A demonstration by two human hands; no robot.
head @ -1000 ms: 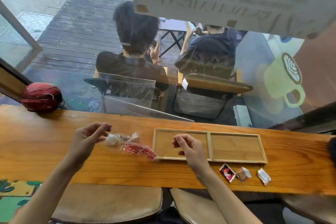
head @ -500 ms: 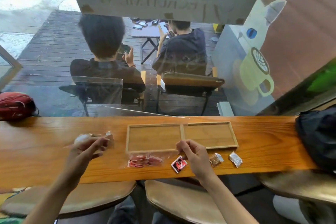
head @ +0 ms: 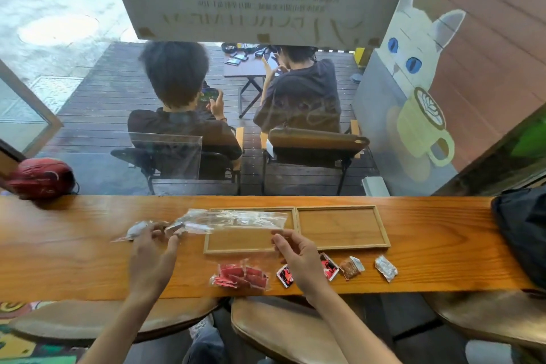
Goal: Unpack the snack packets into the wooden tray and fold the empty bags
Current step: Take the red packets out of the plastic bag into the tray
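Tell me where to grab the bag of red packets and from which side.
Pinch the bag of red packets at its crumpled clear top edge, coming from above on the tray side. It lies flat on the counter with the packets bunched low, so the loose film there lifts most easily.

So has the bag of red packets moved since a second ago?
Yes. The bag of red packets lay left of the wooden tray; now it lies at the counter's near edge, in front of the tray's left compartment.
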